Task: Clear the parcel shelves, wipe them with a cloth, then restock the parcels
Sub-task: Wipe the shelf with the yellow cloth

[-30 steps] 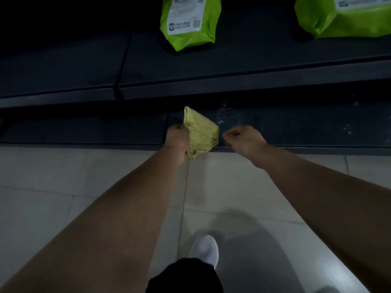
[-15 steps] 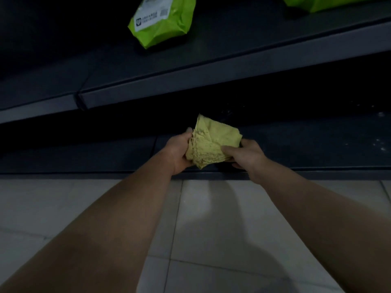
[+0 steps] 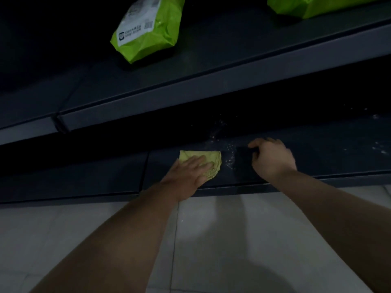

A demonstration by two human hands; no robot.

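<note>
- Nearest, pale tiled floor [image 3: 211, 240], grout lines crossing, a shadow at lower right.
- Two bare forearms [image 3: 127, 240] reaching up from the lower edge, one from the lower left, one from the right.
- Just past the tiles, the dark front lip of the bottom shelf [image 3: 84, 180], with a seam [image 3: 143, 172] between two panels left of the hands.
- Left hand [image 3: 186, 172] released, fingers straight and spread, pressed flat on the cloth, wrist over the shelf lip.
- Cloth [image 3: 212, 156], yellow-green and folded, flat on the bottom shelf under those fingers; near part hidden by the hand, far and right edges showing.
- White specks [image 3: 230, 158] strewn on the shelf just right of the cloth, between the two hands; more trailing back into the dark and off to the far right.
- Right hand [image 3: 273, 160] blurred, apart from the cloth, back up, fingers loosely curled toward the shelf, nothing seen in its grasp; contact with the shelf impossible to tell.
- Above and behind, the upper shelf [image 3: 190, 89], its front edge overhanging and leaving the back of the bottom shelf in deep shadow.
- On the upper shelf, a green parcel [image 3: 160, 39] with a white label [image 3: 139, 20], left of centre.
- Well apart at top right, a second parcel [image 3: 313, 7], also green, cut off by the frame.
</note>
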